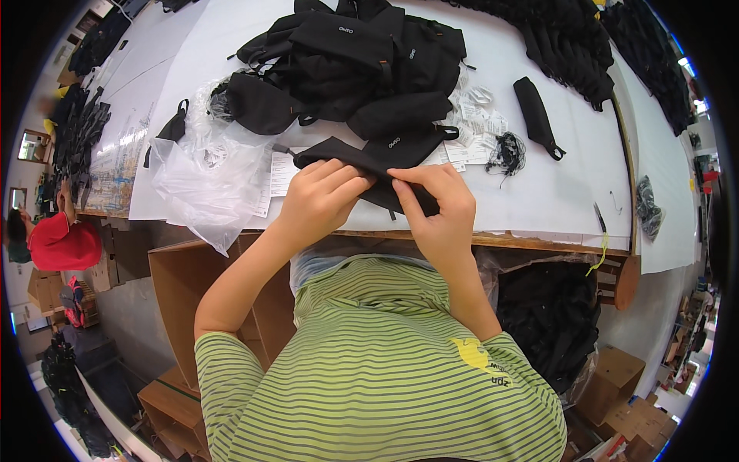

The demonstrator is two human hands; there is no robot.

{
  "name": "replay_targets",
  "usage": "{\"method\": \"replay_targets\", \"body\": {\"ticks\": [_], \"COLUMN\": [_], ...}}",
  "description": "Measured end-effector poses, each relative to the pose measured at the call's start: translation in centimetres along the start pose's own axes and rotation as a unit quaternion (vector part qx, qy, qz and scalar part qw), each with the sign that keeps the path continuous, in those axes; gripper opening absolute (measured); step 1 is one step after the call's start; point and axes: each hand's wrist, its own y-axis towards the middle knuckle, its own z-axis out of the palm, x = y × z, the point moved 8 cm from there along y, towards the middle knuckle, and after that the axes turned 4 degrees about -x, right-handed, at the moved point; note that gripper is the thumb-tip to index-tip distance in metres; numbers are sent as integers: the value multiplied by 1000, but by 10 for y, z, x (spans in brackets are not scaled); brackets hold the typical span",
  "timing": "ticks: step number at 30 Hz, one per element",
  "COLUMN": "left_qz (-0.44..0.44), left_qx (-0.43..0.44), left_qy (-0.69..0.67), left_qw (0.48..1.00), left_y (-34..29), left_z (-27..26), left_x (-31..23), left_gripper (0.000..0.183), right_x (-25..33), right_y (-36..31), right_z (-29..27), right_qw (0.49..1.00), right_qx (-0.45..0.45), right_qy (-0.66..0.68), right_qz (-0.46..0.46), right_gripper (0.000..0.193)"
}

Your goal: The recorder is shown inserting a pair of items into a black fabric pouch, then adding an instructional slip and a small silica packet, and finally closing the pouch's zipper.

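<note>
A black fabric pouch (379, 195) lies at the table's near edge, held between my two hands. My left hand (322, 199) is closed on its left part, fingers curled over the cloth. With thumb and forefinger, my right hand (440, 202) pinches the pouch near its middle. Just beyond rests another black pouch (408, 144) with a loop at its right end. Behind that rises a heap of black pouches (331, 65). What lies inside the held pouch, if anything, is hidden.
Left of my hands are a clear plastic bag (219, 173) and printed paper (283, 175). White tags (479, 115), black cords (508, 151) and a single pouch (531, 115) lie right. A small tool with yellow ribbon (600, 219) sits near the right corner. Someone in red (65, 242) is far left.
</note>
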Motion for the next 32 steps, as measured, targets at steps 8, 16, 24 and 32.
{"method": "replay_targets", "body": {"ticks": [8, 16, 24, 32], "left_qz": [-39, -66, -43, -129], "left_qx": [60, 78, 49, 91], "left_qy": [-27, -46, -13, -86], "left_qw": [997, 994, 998, 984], "left_y": [-8, -14, -12, -31], "left_z": [7, 7, 2, 5], "left_x": [1, -1, -5, 1], "left_gripper": [26, 27, 25, 24], "right_x": [-4, -1, 5, -42], "right_y": [-7, -8, -7, -11], "right_z": [6, 8, 5, 4], "right_qw": [1000, 1000, 999, 964], "right_qx": [5, 14, 13, 181], "right_qy": [6, 9, 24, 122], "right_qz": [-10, -23, -26, 149], "right_gripper": [14, 16, 16, 34]}}
